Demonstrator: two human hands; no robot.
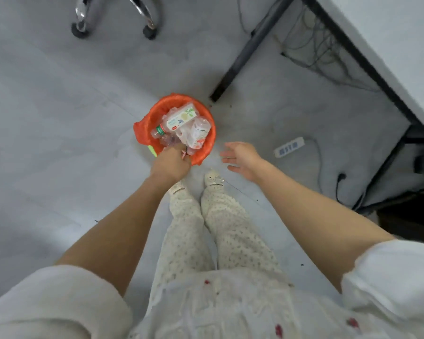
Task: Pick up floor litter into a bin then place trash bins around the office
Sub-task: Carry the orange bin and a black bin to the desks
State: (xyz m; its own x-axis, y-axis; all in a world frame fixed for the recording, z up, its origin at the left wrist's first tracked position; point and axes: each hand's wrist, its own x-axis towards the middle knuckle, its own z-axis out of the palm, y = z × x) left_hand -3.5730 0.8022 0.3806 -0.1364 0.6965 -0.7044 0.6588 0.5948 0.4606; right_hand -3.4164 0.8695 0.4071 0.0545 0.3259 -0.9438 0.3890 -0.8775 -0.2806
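One left hand [171, 165] grips bin [207, 118] rim.

We count one bin [207, 143] with an orange liner at the frame's centre, two plastic bottles [162, 133] and one white carton [181, 118] inside it, one power strip [289, 147] at right, two chair castors [79, 29] upper left, two hands [171, 165].

White rolled-up sleeves [389, 277], white top with red spots, cream dotted trousers [218, 228], pale shoes [213, 178]
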